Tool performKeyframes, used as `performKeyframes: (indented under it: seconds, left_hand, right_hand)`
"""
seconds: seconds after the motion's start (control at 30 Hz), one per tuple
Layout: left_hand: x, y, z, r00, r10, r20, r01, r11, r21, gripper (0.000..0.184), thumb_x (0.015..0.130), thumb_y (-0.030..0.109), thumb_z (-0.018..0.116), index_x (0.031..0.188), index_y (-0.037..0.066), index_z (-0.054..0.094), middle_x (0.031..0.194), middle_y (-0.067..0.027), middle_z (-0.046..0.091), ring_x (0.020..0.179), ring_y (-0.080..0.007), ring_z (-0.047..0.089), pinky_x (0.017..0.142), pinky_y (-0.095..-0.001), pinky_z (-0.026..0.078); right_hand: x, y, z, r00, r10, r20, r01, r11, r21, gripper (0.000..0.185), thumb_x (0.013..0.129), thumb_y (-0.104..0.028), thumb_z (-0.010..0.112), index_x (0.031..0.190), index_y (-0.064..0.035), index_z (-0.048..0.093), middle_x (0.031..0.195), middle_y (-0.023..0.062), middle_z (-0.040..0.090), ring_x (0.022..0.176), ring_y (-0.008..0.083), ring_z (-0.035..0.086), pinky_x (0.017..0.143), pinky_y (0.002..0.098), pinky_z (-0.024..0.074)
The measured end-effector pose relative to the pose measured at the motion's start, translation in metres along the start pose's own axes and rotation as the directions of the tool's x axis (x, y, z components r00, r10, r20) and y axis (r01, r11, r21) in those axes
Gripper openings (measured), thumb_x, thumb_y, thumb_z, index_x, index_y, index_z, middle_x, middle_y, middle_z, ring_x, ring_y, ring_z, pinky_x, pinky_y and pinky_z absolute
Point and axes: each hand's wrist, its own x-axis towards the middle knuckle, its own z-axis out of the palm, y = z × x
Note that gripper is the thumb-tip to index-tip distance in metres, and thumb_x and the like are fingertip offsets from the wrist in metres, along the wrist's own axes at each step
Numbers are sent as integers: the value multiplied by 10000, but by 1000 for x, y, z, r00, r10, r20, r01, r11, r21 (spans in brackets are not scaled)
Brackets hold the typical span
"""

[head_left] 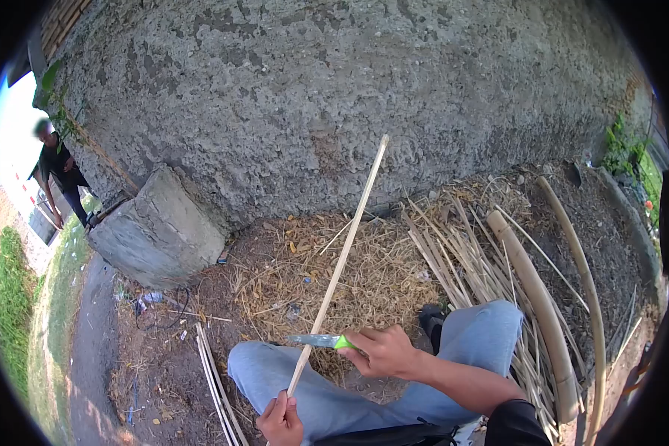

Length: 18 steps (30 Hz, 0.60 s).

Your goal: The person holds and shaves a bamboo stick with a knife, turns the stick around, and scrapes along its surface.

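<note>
The right hand [383, 351] is clamping the green handle of a knife [321, 340], with the blade lying across a strip [342, 256]. The left hand [280, 421] is closing on the strip's lower end, near 1 knee [256, 364]. The strip is slanting up toward the wall [275, 111]. 2 poles [537, 301] are lying at the right.

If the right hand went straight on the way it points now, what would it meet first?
Most likely the pale strip: the knife in the right hand already crosses it in view, though depth between them is unclear.
</note>
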Motion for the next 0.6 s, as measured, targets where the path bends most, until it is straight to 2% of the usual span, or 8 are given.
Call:
performKeyframes:
  seconds: [0.03, 0.13, 0.17, 0.23, 0.37, 0.47, 0.53, 0.6]
  left_hand:
    - [0, 1, 1, 1000, 1, -4, -1, 1000, -8, 142, 880, 12, 648, 1010, -24, 693, 702, -171, 595, 577, -330, 590, 517, -413, 461]
    - [-3, -4, 3, 995, 69, -65, -70, 997, -21, 138, 878, 1, 642, 1005, -30, 684, 702, -172, 587, 575, -335, 580, 518, -416, 460]
    - [-3, -4, 4, 996, 72, -61, -74, 997, -21, 138, 878, 1, 642, 1005, -30, 684, 702, -172, 587, 575, -335, 580, 518, -416, 460]
    - [-4, -2, 6, 996, 67, -65, -69, 997, -36, 135, 881, 7, 639, 1005, -30, 678, 695, -172, 575, 570, -337, 573, 511, -418, 453]
    - [-2, 1, 9, 997, 67, -45, -67, 998, 9, 83, 890, 16, 631, 953, -20, 671, 685, -166, 567, 565, -335, 569, 502, -420, 443]
    - [-4, 0, 10, 997, 58, -54, -58, 998, 4, 56, 908, 28, 617, 899, -7, 659, 671, -158, 560, 558, -335, 562, 498, -426, 433]
    - [-2, -2, 12, 974, 157, -163, -153, 987, 37, 80, 922, 39, 610, 863, 2, 649, 655, -150, 548, 547, -335, 552, 498, -429, 427]
    - [0, -1, 9, 976, 162, -144, -155, 986, 63, 84, 925, 43, 612, 862, 3, 651, 647, -149, 540, 543, -334, 547, 494, -428, 423]
  right_hand:
    - [-2, -5, 1, 996, -65, 60, 66, 998, -6, 299, 897, -314, 699, 1046, -56, 677, 630, 50, 636, 420, 214, 584, 356, 354, 426]
    - [0, -4, -3, 996, -83, 10, 83, 996, -29, 303, 883, -333, 712, 1036, -72, 686, 604, 36, 610, 412, 207, 573, 349, 351, 424]
    - [2, -2, -4, 997, -78, 7, 78, 997, -29, 303, 883, -333, 712, 1036, -72, 686, 604, 36, 610, 412, 207, 573, 349, 351, 424]
    - [7, 3, -8, 995, 5, -98, -8, 1000, -26, 312, 870, -347, 725, 1030, -82, 690, 591, 32, 598, 404, 203, 564, 341, 346, 413]
    - [8, 5, -9, 996, -14, -83, 5, 995, -103, 304, 855, -350, 737, 997, -86, 686, 584, 34, 598, 411, 201, 573, 338, 341, 405]
    - [10, 8, -2, 994, -2, -113, -7, 997, -79, 280, 831, -315, 753, 983, -87, 695, 597, 30, 591, 435, 197, 585, 360, 340, 412]
    - [11, 9, -1, 993, -18, -119, 7, 996, -90, 273, 842, -321, 743, 976, -89, 690, 594, 30, 588, 436, 196, 586, 360, 340, 411]
    - [9, 10, 4, 992, -20, -127, 8, 996, -92, 268, 852, -327, 733, 970, -91, 685, 591, 30, 584, 437, 196, 588, 360, 340, 410]
